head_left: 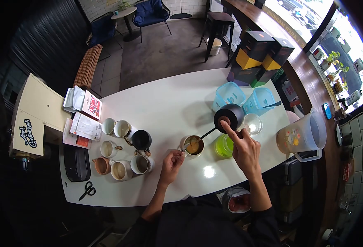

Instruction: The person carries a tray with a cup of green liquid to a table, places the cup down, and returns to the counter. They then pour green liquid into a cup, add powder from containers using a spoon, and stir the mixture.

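I am in a coffee shop, at its broad white desk (161, 103). A crowd of mugs (121, 158) sits towards the desk's left edge, with printed leaflets (86, 119) right at that edge. A cup of brown coffee (194, 146) stands near the front edge. At the far right corner, black and yellow retail boxes (257, 51) are stacked. Beyond the desk a long wooden counter (272, 29) runs beside a lettered shopfront window (290, 18) that looks onto a street, and a bar stool (218, 24) stands by it. At the back, blue armchairs (150, 12) flank a small round table (123, 14).
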`<state>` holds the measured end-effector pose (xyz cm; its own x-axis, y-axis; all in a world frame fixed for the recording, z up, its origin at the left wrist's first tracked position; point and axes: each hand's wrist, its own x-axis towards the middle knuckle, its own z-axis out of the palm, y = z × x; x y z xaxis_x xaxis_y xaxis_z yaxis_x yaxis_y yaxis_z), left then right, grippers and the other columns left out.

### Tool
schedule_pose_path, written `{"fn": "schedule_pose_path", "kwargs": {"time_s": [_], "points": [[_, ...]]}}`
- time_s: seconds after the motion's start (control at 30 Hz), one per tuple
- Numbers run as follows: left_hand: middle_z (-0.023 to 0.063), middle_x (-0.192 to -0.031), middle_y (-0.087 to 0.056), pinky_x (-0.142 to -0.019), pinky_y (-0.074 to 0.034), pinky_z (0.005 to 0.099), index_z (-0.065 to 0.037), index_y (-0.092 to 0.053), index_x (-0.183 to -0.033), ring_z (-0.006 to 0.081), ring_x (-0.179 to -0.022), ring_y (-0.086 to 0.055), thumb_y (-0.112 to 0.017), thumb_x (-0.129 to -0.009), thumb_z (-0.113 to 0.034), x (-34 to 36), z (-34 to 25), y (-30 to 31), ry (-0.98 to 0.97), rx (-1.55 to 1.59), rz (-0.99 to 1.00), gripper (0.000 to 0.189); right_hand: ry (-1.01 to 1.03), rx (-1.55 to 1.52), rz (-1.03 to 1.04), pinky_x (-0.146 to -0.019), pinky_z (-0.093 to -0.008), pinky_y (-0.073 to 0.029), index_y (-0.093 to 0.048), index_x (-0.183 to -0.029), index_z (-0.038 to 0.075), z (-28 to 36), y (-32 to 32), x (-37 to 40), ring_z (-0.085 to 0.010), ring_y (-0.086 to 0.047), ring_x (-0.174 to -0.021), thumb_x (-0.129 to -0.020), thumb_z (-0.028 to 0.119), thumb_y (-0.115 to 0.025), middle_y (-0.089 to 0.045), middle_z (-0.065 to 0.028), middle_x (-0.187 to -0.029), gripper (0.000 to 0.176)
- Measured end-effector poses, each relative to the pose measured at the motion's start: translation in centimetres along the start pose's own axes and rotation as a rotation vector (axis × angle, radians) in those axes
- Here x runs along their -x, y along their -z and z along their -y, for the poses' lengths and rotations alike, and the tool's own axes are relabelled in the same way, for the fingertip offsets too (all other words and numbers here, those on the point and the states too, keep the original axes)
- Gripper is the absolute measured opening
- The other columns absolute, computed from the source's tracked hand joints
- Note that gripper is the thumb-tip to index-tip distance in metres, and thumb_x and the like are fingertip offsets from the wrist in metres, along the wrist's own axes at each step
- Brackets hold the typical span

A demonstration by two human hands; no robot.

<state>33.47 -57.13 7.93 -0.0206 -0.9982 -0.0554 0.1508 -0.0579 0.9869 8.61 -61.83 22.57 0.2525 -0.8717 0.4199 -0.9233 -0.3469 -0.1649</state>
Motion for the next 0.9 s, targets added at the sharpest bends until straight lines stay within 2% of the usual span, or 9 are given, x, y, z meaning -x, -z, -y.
{"fn": "schedule_pose_path", "kwargs": {"time_s": [0.43, 0.5, 0.9], "points": [[-0.0064, -0.076, -0.053, -0.054, -0.032, 0.0162, -0.003, -0.057, -0.104, -0.0016, -0.060, -0.041, -0.063, -0.093, -0.012, 0.11, -0.32, -0.29, -0.003, -0.063, -0.016, 0.016, 0.055, 0.005, -0.040, -0.048, -0.0293, -0.049, -0.053, -0.134, 0.041, 0.07, 0.42, 0.08, -0.0149, -0.058, -0.060, -0.072, -0.002, -0.060, -0.054, -0.0036, -0.078, 0.075], [-0.0036, -0.094, -0.057, -0.067, -0.040, 0.0169, -0.003, -0.056, -0.104, -0.0001, -0.076, -0.049, -0.061, -0.094, -0.010, 0.26, -0.75, -0.09, 0.055, -0.123, 0.010, 0.014, 0.055, 0.016, -0.028, -0.048, -0.0291, -0.049, -0.053, -0.134, 0.041, 0.11, 0.45, 0.08, -0.0144, -0.058, -0.061, -0.072, -0.002, -0.060, -0.054, -0.0033, -0.078, 0.075], [-0.0006, -0.098, -0.060, -0.080, -0.045, 0.0204, -0.002, -0.056, -0.106, 0.0039, -0.091, -0.056, -0.060, -0.095, -0.009, 0.14, -0.15, -0.08, 0.028, -0.126, 0.005, 0.014, 0.084, 0.009, -0.079, -0.048, -0.0278, -0.048, -0.054, -0.132, 0.041, 0.25, 0.55, -0.16, -0.0135, -0.057, -0.061, -0.071, -0.002, -0.062, -0.053, -0.0023, -0.076, 0.075]]}}
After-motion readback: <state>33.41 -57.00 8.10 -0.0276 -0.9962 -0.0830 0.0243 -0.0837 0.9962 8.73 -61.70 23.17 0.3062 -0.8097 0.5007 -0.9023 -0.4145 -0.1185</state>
